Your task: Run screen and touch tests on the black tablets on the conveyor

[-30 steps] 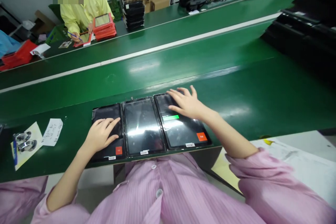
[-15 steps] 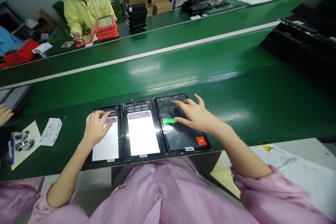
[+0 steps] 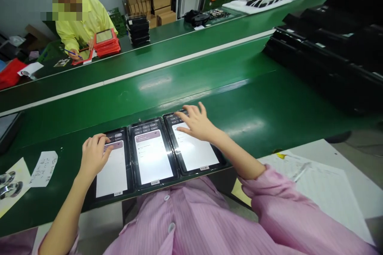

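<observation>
Clock: centred on the middle tablet (image 3: 154, 161), with 12 pointing away from the wearer
Tablets: three flat on the green worktop (image 3: 239, 127), side by side; left tablet (image 3: 112, 173) between 8 and 9 o'clock, right tablet (image 3: 199, 151) between 2 and 3
Screens: all lit, mostly white, with dark tops
Left hand (image 3: 93, 154): empty, fingers curved and loosely parted, over the left tablet's 11 o'clock corner; touch cannot be told
Right hand (image 3: 196, 123): empty, fingers spread wide, over the right tablet's 12 o'clock end; touch cannot be told
Paper slip (image 3: 44, 168): 9 o'clock, handwritten, beside a pale yellow sheet (image 3: 20, 173) bearing shiny metal parts (image 3: 12, 189)
Black stacks (image 3: 323, 71): 2 o'clock
Person in yellow (image 3: 86, 16): 11 o'clock, blue pen (image 3: 72, 54) in hand, beside a red stack (image 3: 107, 47)
</observation>
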The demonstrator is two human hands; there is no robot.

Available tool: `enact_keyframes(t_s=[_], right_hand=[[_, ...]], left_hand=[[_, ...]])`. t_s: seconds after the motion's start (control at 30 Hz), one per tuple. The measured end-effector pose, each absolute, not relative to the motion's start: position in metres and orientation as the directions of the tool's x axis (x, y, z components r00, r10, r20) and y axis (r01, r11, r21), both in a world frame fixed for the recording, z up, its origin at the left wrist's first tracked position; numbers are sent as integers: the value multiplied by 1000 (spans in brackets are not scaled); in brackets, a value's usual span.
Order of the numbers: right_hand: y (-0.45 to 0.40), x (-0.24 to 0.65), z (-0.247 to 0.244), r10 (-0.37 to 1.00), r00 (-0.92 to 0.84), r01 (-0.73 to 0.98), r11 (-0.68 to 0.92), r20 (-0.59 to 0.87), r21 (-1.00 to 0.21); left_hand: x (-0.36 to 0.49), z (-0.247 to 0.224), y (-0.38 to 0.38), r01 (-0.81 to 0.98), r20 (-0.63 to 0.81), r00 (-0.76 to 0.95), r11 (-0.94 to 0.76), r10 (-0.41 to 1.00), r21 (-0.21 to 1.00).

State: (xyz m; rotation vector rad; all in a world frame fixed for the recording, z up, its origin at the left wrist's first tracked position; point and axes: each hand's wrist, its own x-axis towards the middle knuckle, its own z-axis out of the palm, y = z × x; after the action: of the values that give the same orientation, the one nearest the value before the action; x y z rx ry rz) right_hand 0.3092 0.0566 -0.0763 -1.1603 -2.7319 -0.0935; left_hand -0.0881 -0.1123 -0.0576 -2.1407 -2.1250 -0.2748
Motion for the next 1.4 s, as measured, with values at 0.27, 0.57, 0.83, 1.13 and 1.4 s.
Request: enact_keyframes(t_s=[0.27,0.57,0.83,1.13,1.4], right_hand=[[73,374,-99,827,-504,817,550,249,-173],[100,385,-120,956,-238,497,270,170,-825],[114,384,-131,962,-207,123,-155,-178,-980],[134,355,-125,902,-271,232,-278,-336,-932],[139,353,-111,875,-357,231,-255,-326,-939]], left_hand=[[-80,-63,-48,976,13,-7,4,1000,217],[-59,-49,12,955,-379,-94,191,921,227],[-63,-35,27,958,-444,-163,250,881,144],[35,-43,48,985,-393,40,29,919,170],[88,-54,71,970,-405,177,-89,897,227]])
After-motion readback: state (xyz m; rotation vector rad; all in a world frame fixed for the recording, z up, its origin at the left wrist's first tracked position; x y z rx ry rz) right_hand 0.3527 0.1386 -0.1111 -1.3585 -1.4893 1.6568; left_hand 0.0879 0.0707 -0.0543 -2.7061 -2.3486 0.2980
